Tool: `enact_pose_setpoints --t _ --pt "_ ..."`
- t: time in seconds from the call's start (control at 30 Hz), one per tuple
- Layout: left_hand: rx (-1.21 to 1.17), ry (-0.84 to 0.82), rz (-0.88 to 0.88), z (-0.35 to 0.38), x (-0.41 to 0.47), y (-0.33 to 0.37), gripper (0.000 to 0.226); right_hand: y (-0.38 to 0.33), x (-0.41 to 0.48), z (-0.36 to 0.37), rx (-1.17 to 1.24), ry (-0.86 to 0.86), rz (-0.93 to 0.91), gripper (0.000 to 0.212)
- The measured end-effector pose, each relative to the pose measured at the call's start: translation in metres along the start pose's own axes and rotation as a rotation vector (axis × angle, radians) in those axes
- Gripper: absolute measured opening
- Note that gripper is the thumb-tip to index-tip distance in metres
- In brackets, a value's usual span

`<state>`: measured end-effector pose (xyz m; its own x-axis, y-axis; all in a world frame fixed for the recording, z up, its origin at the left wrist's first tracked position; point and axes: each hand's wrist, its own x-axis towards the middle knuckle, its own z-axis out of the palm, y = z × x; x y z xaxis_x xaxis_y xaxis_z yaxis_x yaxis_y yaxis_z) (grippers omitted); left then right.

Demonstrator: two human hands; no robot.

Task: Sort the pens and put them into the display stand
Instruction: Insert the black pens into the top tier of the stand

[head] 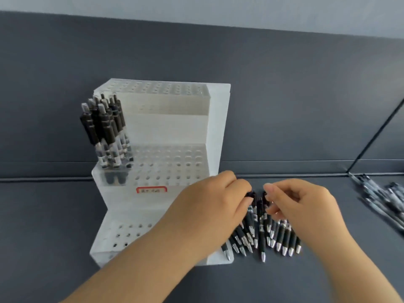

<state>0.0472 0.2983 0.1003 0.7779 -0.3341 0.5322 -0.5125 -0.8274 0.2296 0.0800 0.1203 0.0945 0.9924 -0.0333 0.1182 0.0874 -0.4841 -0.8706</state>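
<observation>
My left hand and right hand each pinch the top ends of a fanned bunch of black pens lying just right of the white display stand. A cluster of pens stands at the left of its middle tier. More loose pens lie far right.

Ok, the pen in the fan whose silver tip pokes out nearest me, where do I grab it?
Pinch that pen by its black rubber grip above the tip, from the near side. It juts past the other pens, so that end is free; the clicker ends are crowded between your left hand and right hand.
</observation>
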Motion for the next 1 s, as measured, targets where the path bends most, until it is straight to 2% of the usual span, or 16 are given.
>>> enact_pose_setpoints --t 0.17,0.37,0.47,0.77,1.0 --pt "-0.077 -0.059 -0.157 0.056 0.009 0.035 0.031 0.064 0.003 -0.042 -0.075 -0.03 0.102 0.011" --pt "-0.051 -0.188 -0.361 0.103 0.018 0.066 0.028 0.119 0.01 -0.069 -0.287 -0.065 0.035 0.004" --pt "0.062 -0.243 -0.437 0.123 0.024 0.076 0.029 0.139 0.016 -0.072 -0.337 -0.127 0.001 0.011" --pt "0.204 -0.42 -0.496 0.172 0.045 0.106 0.02 0.162 0.044 -0.069 -0.404 -0.376 0.118 0.028" --pt "0.335 -0.462 -0.592 0.191 0.054 0.109 0.017 0.15 0.066 -0.056 -0.617 -0.363 0.165 0.04"
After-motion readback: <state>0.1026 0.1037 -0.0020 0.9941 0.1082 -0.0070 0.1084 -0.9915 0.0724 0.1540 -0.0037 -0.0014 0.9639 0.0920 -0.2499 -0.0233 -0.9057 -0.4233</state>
